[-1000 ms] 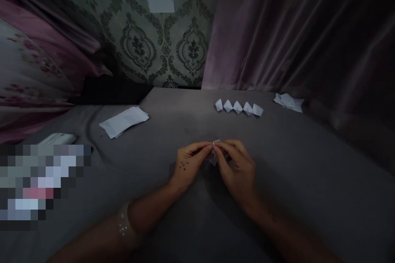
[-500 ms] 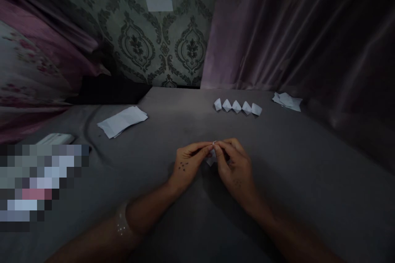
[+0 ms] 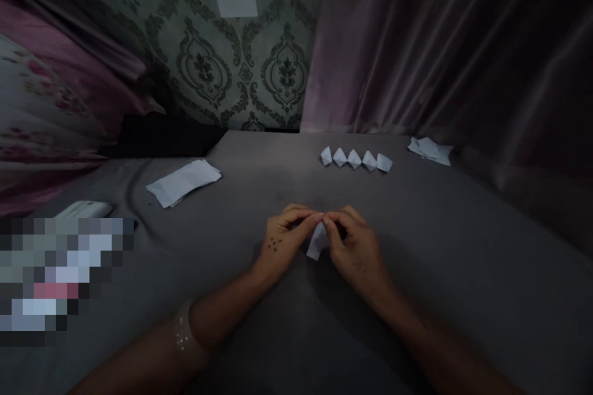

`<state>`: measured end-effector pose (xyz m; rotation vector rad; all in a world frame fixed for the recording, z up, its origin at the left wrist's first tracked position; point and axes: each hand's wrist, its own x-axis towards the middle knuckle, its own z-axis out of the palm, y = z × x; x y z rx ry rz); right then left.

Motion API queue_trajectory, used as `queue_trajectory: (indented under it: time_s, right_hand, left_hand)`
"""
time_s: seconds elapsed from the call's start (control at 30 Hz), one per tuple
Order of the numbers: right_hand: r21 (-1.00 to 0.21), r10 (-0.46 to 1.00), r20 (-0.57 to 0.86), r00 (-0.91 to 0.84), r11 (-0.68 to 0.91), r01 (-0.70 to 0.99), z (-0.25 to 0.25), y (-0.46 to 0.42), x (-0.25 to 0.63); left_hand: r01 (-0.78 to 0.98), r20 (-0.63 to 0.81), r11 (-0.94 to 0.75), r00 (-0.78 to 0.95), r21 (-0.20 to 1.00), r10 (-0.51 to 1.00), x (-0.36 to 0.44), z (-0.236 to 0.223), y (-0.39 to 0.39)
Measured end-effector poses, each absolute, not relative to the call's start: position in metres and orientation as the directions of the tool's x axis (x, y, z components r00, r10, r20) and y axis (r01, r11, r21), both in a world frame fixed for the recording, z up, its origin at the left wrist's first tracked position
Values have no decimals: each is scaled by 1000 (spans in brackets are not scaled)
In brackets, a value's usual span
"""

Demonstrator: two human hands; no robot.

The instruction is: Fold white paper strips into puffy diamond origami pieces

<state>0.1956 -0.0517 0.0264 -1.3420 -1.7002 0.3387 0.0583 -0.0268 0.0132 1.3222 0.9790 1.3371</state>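
Observation:
A small piece of white paper (image 3: 317, 242) hangs down between my two hands, pinched along its top. My left hand (image 3: 287, 237) grips it with thumb and forefinger from the left. From the right, my right hand (image 3: 354, 244) pinches the same upper edge, its fingertips close against the left ones. The fingers hide the top of the paper, so its folds there cannot be made out. Beyond the hands stands a row of several folded white paper shapes (image 3: 354, 158), pointed like small diamonds.
A stack of white paper sheets (image 3: 184, 182) lies on the grey cloth (image 3: 259, 166) at the left. Some loose white paper pieces (image 3: 430, 150) rest at the far right. A pale flat object (image 3: 84, 208) sits at the left, beside a pixelated patch. Curtains (image 3: 361, 43) hang behind.
The paper's lower part now shows longer below the fingers, after being mostly hidden half a second ago. Both hands keep their pinch and have shifted only slightly.

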Motion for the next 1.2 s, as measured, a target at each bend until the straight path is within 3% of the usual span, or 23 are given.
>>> queue_trajectory:
  time_s: [0.3,0.5,0.77,0.9,1.2]
  right_hand:
    - [-816,931,362,39,297,495,26,-51,192]
    - [-948,991,113,70,87,307,26,-49,199]
    - [-983,992,-113,53,-104,-150,22,-46,197]
    - [-982,990,-108,92,-92,-166,17,-46,197]
    - [-1000,996,-4,94,-4,-2,14,-48,196]
  left_hand:
    - [-242,61,-48,49,969,997,59,15,-24]
    - [-473,-142,180,116,863,983,64,12,-23]
    - [-528,-172,249,191,812,966,67,9,-26]
    - [-493,-177,271,230,826,957,66,4,-26]
    - [-486,-214,285,196,827,957,65,5,-26]
